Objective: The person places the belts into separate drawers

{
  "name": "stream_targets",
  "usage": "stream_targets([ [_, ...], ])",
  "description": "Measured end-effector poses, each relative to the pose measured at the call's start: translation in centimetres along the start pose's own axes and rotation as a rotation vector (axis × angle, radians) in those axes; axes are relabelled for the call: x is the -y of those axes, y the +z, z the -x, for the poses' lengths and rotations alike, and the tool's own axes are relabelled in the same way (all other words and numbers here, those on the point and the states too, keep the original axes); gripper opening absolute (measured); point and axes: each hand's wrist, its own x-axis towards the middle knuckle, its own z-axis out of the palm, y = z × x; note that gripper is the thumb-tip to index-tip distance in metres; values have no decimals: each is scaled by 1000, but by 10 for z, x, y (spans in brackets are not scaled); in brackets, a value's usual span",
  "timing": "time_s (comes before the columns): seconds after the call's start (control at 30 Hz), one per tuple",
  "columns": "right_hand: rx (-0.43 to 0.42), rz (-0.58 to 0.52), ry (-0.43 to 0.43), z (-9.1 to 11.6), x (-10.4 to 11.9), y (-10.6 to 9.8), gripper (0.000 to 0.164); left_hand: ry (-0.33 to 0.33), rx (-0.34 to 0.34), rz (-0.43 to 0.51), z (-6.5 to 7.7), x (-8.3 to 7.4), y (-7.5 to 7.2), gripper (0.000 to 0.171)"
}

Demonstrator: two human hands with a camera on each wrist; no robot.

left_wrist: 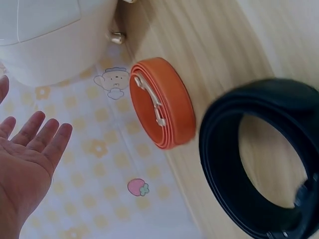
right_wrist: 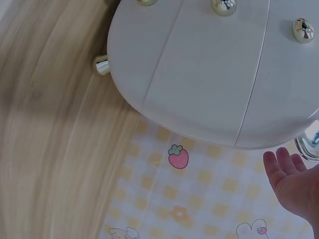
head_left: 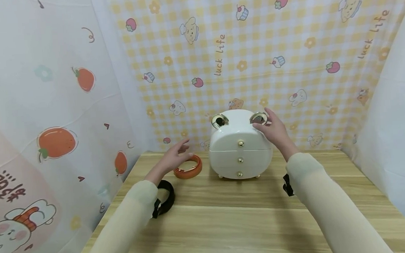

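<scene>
A white frog-shaped box (head_left: 225, 160) with gold knobs and small gold feet stands at the back of the table. My right hand (head_left: 276, 129) is at the box's right gold-rimmed eye (head_left: 259, 118), thumb on the near side and fingers spread beyond it. In the right wrist view its fingers (right_wrist: 285, 162) look fairly straight beside the eye; whether they touch it is unclear. My left hand (head_left: 173, 156) hovers left of the box, fingers extended and holding nothing. Beneath and beside it lie a coiled orange belt (left_wrist: 177, 107) and a coiled black belt (left_wrist: 219, 164).
The wooden table (head_left: 223, 233) carries the box and both belts. A yellow checked cloth (head_left: 239, 43) hangs right behind the box. Printed white cloth (head_left: 66, 111) closes the left side, and a plain white one (head_left: 401, 130) the right.
</scene>
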Motion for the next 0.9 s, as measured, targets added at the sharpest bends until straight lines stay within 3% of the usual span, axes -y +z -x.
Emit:
stream_targets([
  [0.27, 52, 58, -16, -2, 4, -3, 84, 5, 17, 31, 23, 4, -13, 70],
  [0.47, 89, 49, -13, -4, 4, -2, 78, 20, -11, 15, 37, 14, -23, 69],
  [0.9, 119, 58, 10, -2, -1, -2, 78, -40, -69, -9, 65, 38, -34, 71],
])
